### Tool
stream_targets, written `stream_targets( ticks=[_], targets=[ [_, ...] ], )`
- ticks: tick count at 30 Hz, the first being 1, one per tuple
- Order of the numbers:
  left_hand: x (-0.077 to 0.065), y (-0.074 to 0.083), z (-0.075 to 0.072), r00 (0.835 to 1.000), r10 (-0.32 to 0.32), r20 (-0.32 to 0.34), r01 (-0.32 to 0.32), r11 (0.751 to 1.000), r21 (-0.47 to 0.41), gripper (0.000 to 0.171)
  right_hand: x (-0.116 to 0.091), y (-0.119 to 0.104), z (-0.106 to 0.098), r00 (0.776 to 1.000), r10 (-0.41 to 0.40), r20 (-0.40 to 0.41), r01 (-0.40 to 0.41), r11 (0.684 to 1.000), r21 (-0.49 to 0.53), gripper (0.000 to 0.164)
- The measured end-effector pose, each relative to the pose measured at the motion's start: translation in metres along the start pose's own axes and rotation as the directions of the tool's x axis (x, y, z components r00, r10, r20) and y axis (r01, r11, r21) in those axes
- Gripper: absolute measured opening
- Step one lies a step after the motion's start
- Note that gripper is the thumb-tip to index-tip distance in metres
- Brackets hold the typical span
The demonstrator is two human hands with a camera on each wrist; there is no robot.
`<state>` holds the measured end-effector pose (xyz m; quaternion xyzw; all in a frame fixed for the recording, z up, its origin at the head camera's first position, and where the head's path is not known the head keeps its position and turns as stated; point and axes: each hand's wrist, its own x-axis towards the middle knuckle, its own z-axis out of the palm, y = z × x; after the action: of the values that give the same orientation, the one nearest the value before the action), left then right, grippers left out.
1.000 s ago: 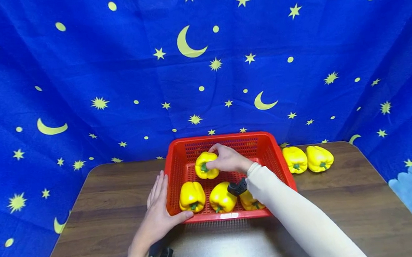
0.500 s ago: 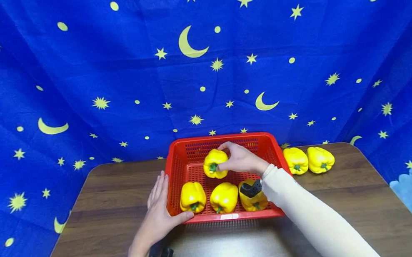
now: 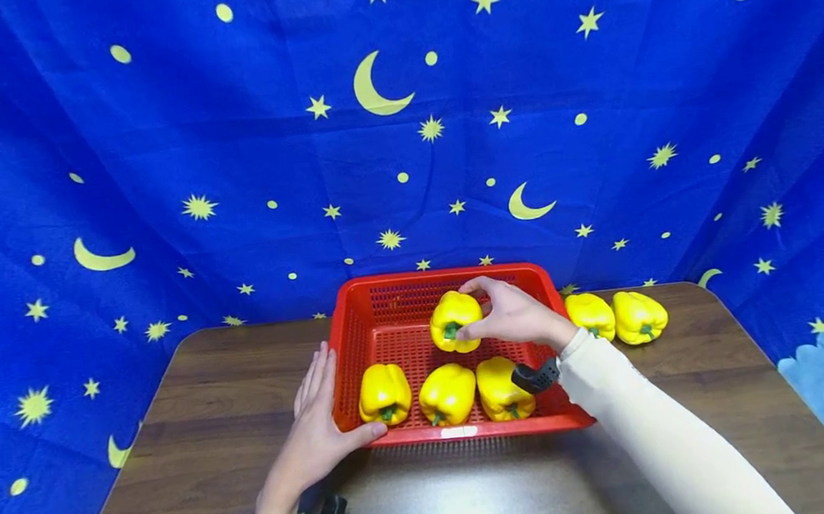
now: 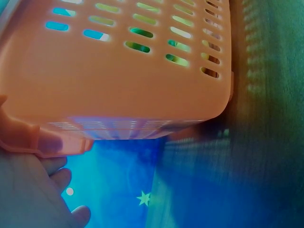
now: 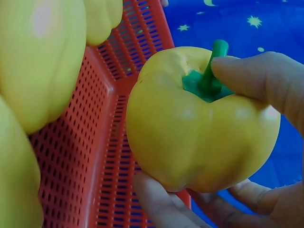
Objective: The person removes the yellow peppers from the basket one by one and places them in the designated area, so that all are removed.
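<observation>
My right hand point(image 3: 512, 313) holds a yellow bell pepper point(image 3: 455, 319) over the back part of a red plastic basket point(image 3: 468, 431). In the right wrist view the thumb point(image 5: 256, 78) lies by the green stem point(image 5: 216, 66), and the fingers support the pepper from below. My left hand point(image 3: 320, 422) rests against the basket's left side, fingers straight along the wall and thumb on the front rim. Along the front inside the basket sit three more bell peppers: a left one point(image 3: 384, 394), a middle one point(image 3: 446, 394) and a right one point(image 3: 503, 386).
Two yellow bell peppers, one nearer point(image 3: 590, 316) and one farther right point(image 3: 639, 317), stand on the wooden table point(image 3: 661, 407) beside the basket's right wall. A blue curtain point(image 3: 266, 155) with stars and moons hangs right behind the basket.
My right hand has carried the bell pepper rightward across the basket, slightly upward in view. The front right pepper shows more fully now. My left hand has stayed in place.
</observation>
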<state>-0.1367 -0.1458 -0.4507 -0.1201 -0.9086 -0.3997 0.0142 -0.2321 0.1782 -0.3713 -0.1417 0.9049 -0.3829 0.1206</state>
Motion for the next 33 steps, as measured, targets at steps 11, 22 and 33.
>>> stream_targets(
  ticks=[11, 22, 33],
  targets=[
    [-0.003, 0.000, -0.001, 1.000, -0.011, -0.006, 0.011, 1.000, 0.001, 0.122, -0.020, 0.016, -0.015, 0.999, 0.018, -0.031, -0.017, 0.999, 0.037, 0.080],
    [0.000, -0.001, -0.001, 1.000, 0.007, -0.001, -0.007, 1.000, -0.007, 0.121, -0.042, 0.031, -0.037, 0.994, 0.008, -0.110, -0.006, 1.000, 0.017, 0.079],
    [-0.001, -0.001, -0.001, 1.000, 0.022, -0.007, -0.022, 1.000, -0.002, 0.121, -0.063, 0.050, -0.054, 0.990, 0.020, -0.138, -0.004, 0.993, 0.116, 0.080]
  ],
)
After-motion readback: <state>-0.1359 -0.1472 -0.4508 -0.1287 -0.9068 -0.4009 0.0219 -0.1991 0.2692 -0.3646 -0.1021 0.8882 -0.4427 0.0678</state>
